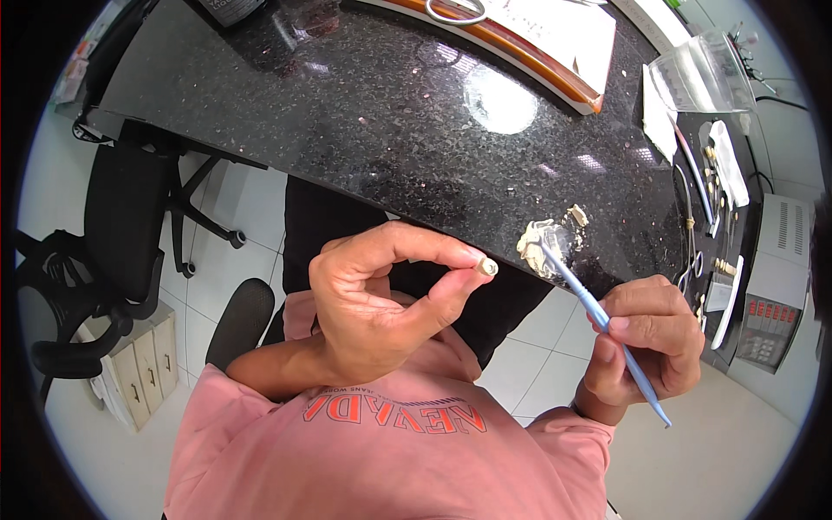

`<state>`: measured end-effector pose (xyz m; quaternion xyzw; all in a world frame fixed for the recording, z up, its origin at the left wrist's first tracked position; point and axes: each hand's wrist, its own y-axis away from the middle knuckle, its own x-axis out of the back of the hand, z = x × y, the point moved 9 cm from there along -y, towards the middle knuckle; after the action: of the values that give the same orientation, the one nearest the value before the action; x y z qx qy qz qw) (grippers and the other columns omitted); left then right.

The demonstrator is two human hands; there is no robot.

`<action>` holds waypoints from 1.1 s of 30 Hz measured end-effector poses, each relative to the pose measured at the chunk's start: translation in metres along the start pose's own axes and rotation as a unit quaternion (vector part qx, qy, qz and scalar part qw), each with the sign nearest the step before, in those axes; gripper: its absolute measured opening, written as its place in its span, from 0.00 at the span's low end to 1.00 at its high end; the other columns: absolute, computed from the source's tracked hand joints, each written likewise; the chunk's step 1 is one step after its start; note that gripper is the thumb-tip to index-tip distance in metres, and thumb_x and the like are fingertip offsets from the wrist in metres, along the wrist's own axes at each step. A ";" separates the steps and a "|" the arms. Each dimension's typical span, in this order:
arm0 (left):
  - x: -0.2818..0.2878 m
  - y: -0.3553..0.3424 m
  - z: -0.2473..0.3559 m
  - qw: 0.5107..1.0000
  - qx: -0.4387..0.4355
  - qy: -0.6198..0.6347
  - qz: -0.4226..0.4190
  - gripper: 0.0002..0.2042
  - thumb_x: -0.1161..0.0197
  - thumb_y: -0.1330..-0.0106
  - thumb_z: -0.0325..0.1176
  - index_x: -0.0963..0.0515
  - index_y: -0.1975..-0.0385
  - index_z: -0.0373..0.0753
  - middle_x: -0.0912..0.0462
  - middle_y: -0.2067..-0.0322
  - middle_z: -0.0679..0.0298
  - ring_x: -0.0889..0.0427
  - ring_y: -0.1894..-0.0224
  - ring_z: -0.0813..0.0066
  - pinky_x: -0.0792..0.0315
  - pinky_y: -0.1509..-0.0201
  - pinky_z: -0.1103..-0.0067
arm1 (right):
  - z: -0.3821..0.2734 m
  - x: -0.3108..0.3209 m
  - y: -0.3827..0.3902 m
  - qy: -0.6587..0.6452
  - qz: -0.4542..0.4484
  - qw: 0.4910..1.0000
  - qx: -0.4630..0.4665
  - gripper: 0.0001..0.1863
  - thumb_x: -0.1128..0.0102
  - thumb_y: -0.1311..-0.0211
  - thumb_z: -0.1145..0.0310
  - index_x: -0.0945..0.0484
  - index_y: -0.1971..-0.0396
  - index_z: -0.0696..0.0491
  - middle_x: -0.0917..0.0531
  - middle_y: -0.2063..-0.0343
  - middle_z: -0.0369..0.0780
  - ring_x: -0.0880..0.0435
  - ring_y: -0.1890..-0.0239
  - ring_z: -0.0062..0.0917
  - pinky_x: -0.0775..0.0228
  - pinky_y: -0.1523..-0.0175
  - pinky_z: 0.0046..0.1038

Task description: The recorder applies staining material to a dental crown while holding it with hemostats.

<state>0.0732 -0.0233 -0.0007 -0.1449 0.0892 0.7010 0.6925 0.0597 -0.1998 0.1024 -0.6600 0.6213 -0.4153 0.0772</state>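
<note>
My left hand (373, 303) is near the front edge of the dark counter (373, 130), its thumb and forefinger pinched on a small, pale, hollow cap-like piece (487, 267). My right hand (650, 338) grips a light-blue slender double-ended tool (640, 374). The upper end of the tool reaches into a smeared mound of cream paste (530, 240) at the counter's front edge; whether it touches the paste I cannot tell for sure. A few small crumbs of the paste (576, 212) lie just beyond the mound.
An orange-edged board (555, 78) with scissors (455, 19) lies at the back. A clear container (700, 65), white cloths (726, 165) and several small tools line the right, beside a grey unit (771, 260). A black chair (121, 234) and white drawers (143, 373) are at left.
</note>
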 end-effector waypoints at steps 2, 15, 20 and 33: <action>0.000 0.000 0.000 1.000 -0.001 -0.003 0.000 0.07 0.36 0.51 0.14 0.23 0.72 0.29 0.18 0.73 0.56 0.17 0.69 0.74 0.23 0.62 0.83 | 0.000 0.001 0.000 0.006 0.010 1.000 0.002 0.10 0.37 0.66 0.81 0.26 0.79 0.57 0.23 0.86 0.41 0.22 0.85 0.23 0.31 0.81 0.19; -0.004 0.001 0.002 0.999 -0.005 -0.028 -0.041 0.05 0.41 0.45 0.15 0.27 0.70 0.30 0.19 0.71 0.54 0.18 0.66 0.70 0.23 0.59 0.79 | -0.004 -0.004 0.002 -0.165 -0.006 0.985 0.049 0.10 0.35 0.62 0.82 0.26 0.77 0.62 0.23 0.80 0.44 0.23 0.85 0.26 0.26 0.80 0.21; -0.005 0.001 0.002 0.998 -0.008 -0.030 -0.049 0.05 0.42 0.44 0.15 0.28 0.69 0.29 0.20 0.70 0.54 0.18 0.65 0.69 0.23 0.58 0.77 | -0.005 -0.011 0.000 -0.151 -0.044 0.987 0.042 0.11 0.34 0.62 0.83 0.25 0.75 0.62 0.23 0.81 0.44 0.21 0.83 0.27 0.26 0.80 0.21; -0.005 0.001 0.002 0.998 -0.009 -0.028 -0.046 0.05 0.42 0.44 0.15 0.27 0.70 0.30 0.20 0.71 0.54 0.17 0.65 0.69 0.23 0.58 0.78 | -0.005 -0.011 0.000 -0.139 -0.035 0.988 0.054 0.11 0.34 0.63 0.82 0.26 0.76 0.62 0.23 0.82 0.44 0.21 0.83 0.26 0.26 0.80 0.21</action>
<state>0.0719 -0.0271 0.0032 -0.1347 0.0567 0.6728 0.7252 0.0577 -0.1882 0.1011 -0.7277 0.5574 -0.3549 0.1837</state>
